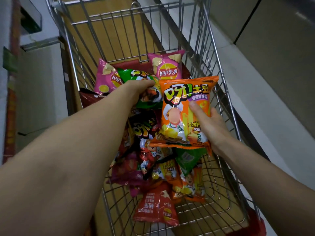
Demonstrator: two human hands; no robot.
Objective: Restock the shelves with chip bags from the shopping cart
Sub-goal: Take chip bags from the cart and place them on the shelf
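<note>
Two hands | right (211, 128) grips glossy orange bag (185, 113) | left (138, 90) grips green bag (150, 92)

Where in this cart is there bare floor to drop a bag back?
Bare wire floor shows in the near right corner, between the cart's right wall and the loose orange bags. A narrower strip lies left of the red bag. The middle and far end are piled with bags.

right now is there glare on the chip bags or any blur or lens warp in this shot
Head view: white glare streaks cross the orange bag, a pink bag and the green bag; wide-angle warp bows the cart wires; light is dim, edges soft.
</note>
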